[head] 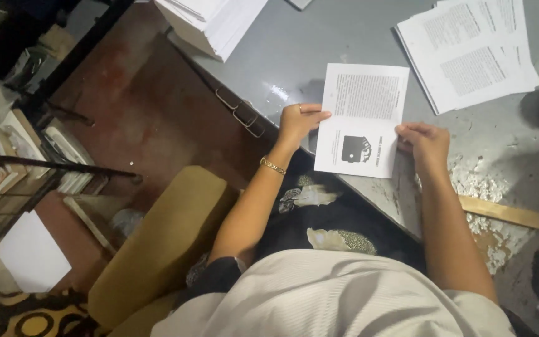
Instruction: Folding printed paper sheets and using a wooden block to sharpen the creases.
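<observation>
Folded white printed sheet at near edge of grey desk, partly overhanging it; block of small black print on upper half, 1 dark square picture on lower half.
Left hand at sheet's left edge, fingers pressed together and laid flat onto paper, thumb beneath not visible; ring on 1 finger, gold bracelet at wrist.
Right hand at sheet's right edge, fingers curled, pinching the edge.
Stack of similar white printed sheets at far right of desk, fanned slightly, well apart from held sheet.
Thick pile of white paper at far left corner of desk, jutting over edge.
2 dark metal clips on desk's left edge, near left hand.
Desk surface scuffed; paint flaked white just beside right hand, bare patches below.
Flat wooden strip lying across flaked patch.
Below desk: reddish-brown floor, mustard-yellow chair, white card at lower left, dark metal rack with books and papers at far left.
Lap covered by dark patterned cloth; pale ribbed top nearest camera.
</observation>
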